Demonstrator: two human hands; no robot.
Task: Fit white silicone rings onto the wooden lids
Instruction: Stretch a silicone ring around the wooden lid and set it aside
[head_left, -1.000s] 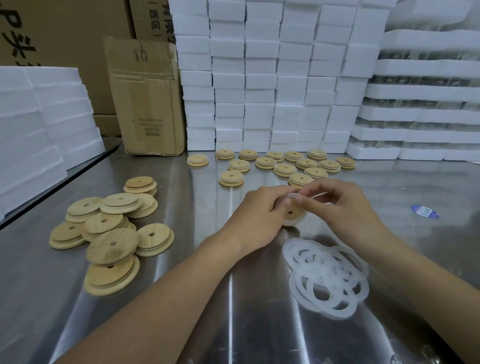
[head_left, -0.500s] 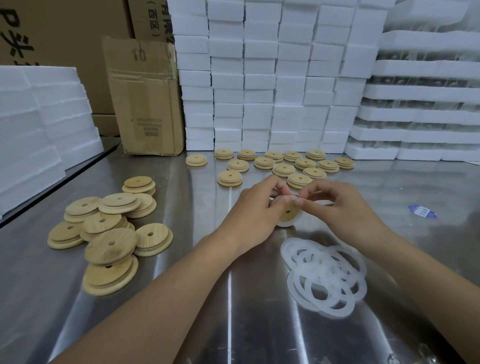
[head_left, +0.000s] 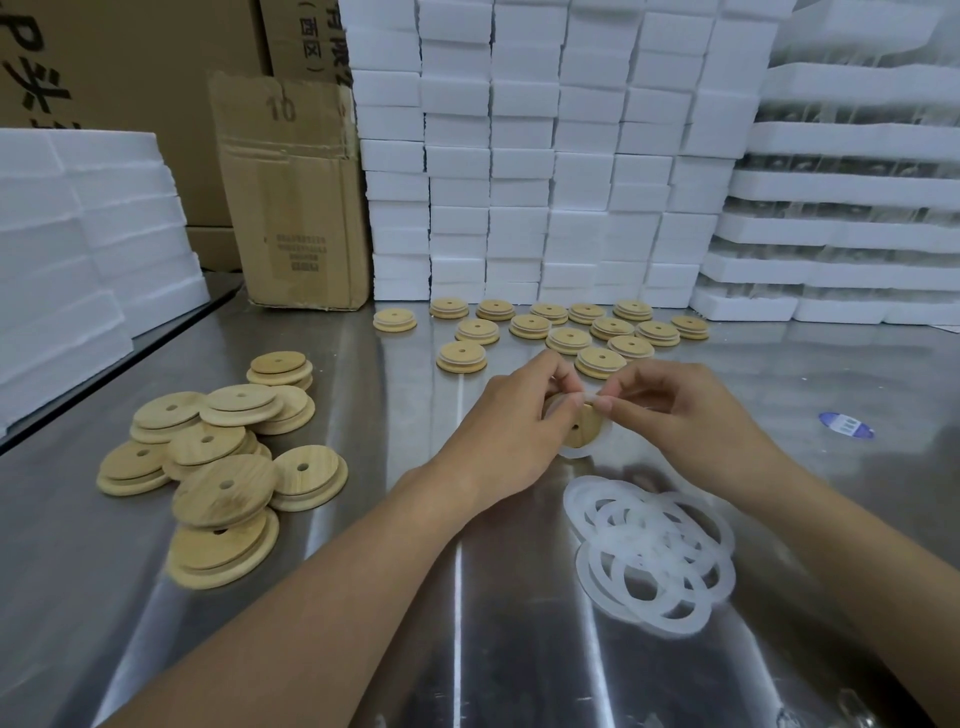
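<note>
Two hands meet over the steel desk (head_left: 363, 649), both working one wooden lid (head_left: 584, 428) held tilted on edge. The left hand (head_left: 519, 415) curls round the lid's far rim to steady it, while the right hand (head_left: 691, 415) pinches the white silicone ring (head_left: 576, 453) at the lid's top, seemingly to stretch it over the narrower step. The ring's lower arc already shows under the lid, so the fit looks part done. Loose rings (head_left: 649, 556) lie heaped just nearer than the lid and to its right, within easy reach. Bare lids (head_left: 218, 467) are piled well to its left, and finished lids (head_left: 566, 338) sit spread beyond it, before stacked foam blocks (head_left: 519, 156).
</note>
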